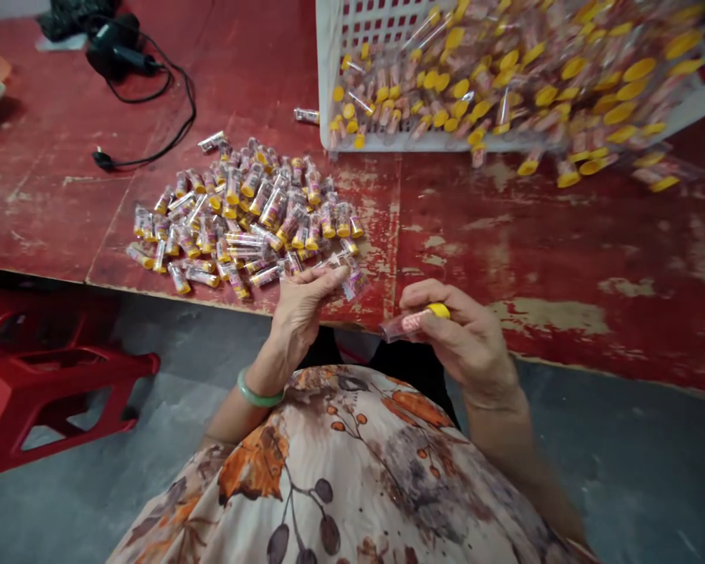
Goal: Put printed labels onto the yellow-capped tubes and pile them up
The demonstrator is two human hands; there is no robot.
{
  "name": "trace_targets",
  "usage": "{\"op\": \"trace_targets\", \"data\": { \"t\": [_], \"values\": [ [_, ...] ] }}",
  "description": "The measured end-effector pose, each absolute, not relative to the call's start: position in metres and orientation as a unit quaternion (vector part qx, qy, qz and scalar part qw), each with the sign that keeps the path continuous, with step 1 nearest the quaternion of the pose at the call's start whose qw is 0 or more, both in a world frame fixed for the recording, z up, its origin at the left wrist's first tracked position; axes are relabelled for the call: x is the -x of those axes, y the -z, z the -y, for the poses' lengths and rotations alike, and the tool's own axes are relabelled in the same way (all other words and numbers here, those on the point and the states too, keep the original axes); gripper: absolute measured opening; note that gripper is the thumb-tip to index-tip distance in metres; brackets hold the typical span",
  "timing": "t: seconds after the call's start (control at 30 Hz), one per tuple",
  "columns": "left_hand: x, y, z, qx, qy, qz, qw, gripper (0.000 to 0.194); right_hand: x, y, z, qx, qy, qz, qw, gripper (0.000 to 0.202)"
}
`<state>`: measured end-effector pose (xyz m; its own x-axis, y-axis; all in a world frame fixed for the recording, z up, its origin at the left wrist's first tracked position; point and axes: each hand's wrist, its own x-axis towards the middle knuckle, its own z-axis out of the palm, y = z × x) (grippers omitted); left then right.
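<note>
Between thumb and fingers, my left hand [305,301] pinches a small clear printed plastic sleeve [354,283] at the table's front edge. My right hand [467,337] is closed around a clear plastic tube [408,323] with a yellow cap. The cap points up and right, while the tube's clear end points left toward my left hand. The sleeve and the tube are apart. Just beyond my left hand lies a heap of wrapped tubes [258,207] with yellow ends, piled loosely on the red table.
A white plastic basket [388,141] full of yellow-capped tubes stands at the back right of the worn red table [458,227]; some tubes lie outside its front wall. A black cable with a plug [103,160] lies back left. Red stools [88,392] stand at lower left.
</note>
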<state>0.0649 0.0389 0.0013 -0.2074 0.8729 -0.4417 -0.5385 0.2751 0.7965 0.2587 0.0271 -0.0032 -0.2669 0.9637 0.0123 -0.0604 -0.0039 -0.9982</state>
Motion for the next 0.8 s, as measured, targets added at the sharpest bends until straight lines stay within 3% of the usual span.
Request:
{"op": "trace_targets", "data": {
  "t": [0.33,0.57,0.8],
  "values": [
    [-0.077,-0.007,-0.039,-0.111,-0.549,-0.474,0.679,0.03,-0.247,-0.001,-0.026,0.403,-0.29,0.654,0.571,0.012],
    [-0.078,-0.006,-0.037,-0.054,-0.542,-0.444,0.711,0.027,-0.241,-0.001,-0.026,0.425,-0.164,0.666,0.591,0.013],
    [-0.077,0.0,-0.035,-0.055,-0.534,-0.438,0.721,0.024,-0.236,-0.002,-0.024,0.435,-0.117,0.674,0.586,0.014]
  ]
}}
